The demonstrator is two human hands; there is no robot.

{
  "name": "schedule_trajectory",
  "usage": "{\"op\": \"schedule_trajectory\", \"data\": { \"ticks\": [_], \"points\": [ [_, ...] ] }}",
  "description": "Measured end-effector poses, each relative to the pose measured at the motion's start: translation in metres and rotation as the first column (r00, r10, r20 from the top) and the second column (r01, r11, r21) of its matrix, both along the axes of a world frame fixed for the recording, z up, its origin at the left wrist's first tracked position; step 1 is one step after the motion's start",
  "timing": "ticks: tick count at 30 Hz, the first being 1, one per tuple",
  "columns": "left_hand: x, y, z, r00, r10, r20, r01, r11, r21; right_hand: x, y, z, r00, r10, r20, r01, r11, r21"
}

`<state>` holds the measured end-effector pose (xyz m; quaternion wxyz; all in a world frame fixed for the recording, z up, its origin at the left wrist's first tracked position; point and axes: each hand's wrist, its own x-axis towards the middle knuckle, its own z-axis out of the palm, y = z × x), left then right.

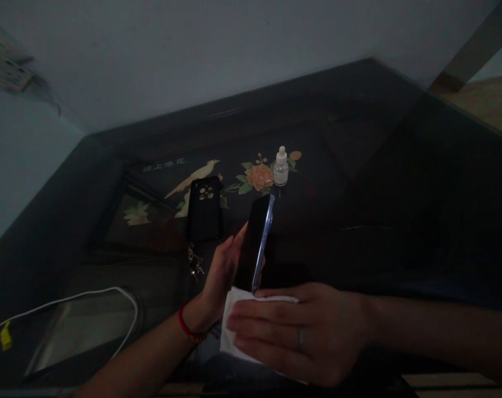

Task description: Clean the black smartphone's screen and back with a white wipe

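A smartphone [256, 237] with a pale blue edge is held tilted above the dark table by my left hand [221, 273], its fingers wrapped around the left side and behind. My right hand [304, 329] presses a folded white tissue [233, 318] at the phone's lower end, fingers together over it and a ring on one finger. The tissue hides the bottom of the phone. Beyond my left hand lies a black phone case [204, 210] with round camera cutouts. A small charm with metal bits [195, 262] rests at the case's lower end.
A small dropper bottle [281, 167] with a white top stands upright on the glossy table [342, 193], which bears a flower and bird picture. A white cable [89, 293] with a yellow tag curves at lower left. Power sockets [6, 66] are at upper left.
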<state>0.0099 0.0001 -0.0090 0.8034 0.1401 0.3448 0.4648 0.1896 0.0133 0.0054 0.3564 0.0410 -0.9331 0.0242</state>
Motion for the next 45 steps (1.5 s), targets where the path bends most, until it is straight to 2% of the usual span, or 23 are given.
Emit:
{"op": "schedule_trajectory", "data": {
  "ticks": [1,5,9,10,14,18,23,28,31,34,39,45],
  "points": [
    [0.001,0.000,0.002,1.000,0.003,0.008,-0.003,1.000,0.001,0.000,0.001,-0.001,1.000,-0.006,-0.002,0.006,1.000,-0.013],
    [0.003,-0.002,0.004,0.997,0.045,0.065,-0.042,0.998,-0.055,0.006,0.008,-0.003,0.987,-0.162,-0.024,0.158,0.980,-0.118],
    [0.004,-0.002,0.003,0.999,-0.007,0.034,0.005,0.997,0.080,0.006,0.005,-0.004,1.000,-0.009,-0.015,0.008,0.999,-0.047],
    [0.004,-0.001,0.003,1.000,-0.006,0.026,0.004,0.997,0.078,0.006,0.004,-0.005,1.000,0.000,-0.017,-0.001,0.999,-0.043],
    [0.004,-0.001,0.003,0.999,0.036,0.034,-0.035,0.999,-0.034,0.005,0.005,-0.004,0.993,-0.113,-0.032,0.109,0.987,-0.115],
    [0.002,-0.001,0.003,1.000,0.027,0.016,-0.027,1.000,-0.011,0.006,0.008,-0.004,0.999,0.030,-0.009,-0.031,0.998,-0.052],
    [0.000,-0.001,-0.001,0.999,0.016,0.034,-0.014,0.997,-0.071,0.007,0.010,-0.006,0.991,-0.125,-0.045,0.120,0.989,-0.086],
    [-0.002,-0.002,-0.007,0.992,-0.114,0.045,0.108,0.987,0.117,0.001,-0.001,-0.004,0.994,0.106,0.020,-0.108,0.991,0.085],
    [-0.002,-0.003,-0.011,0.987,-0.140,0.074,0.130,0.984,0.124,0.000,-0.003,-0.001,0.985,0.173,-0.028,-0.166,0.972,0.168],
    [-0.001,-0.004,-0.010,0.990,-0.124,0.067,0.115,0.987,0.116,0.003,-0.004,0.003,0.973,0.230,0.017,-0.229,0.954,0.194],
    [-0.001,-0.004,-0.005,0.992,-0.117,0.040,0.110,0.985,0.133,0.005,-0.003,0.005,0.985,0.173,0.015,-0.173,0.976,0.135],
    [-0.002,-0.004,-0.006,0.991,-0.129,0.025,0.125,0.984,0.126,0.003,0.000,0.006,0.989,0.124,0.080,-0.133,0.982,0.133]
  ]
}}
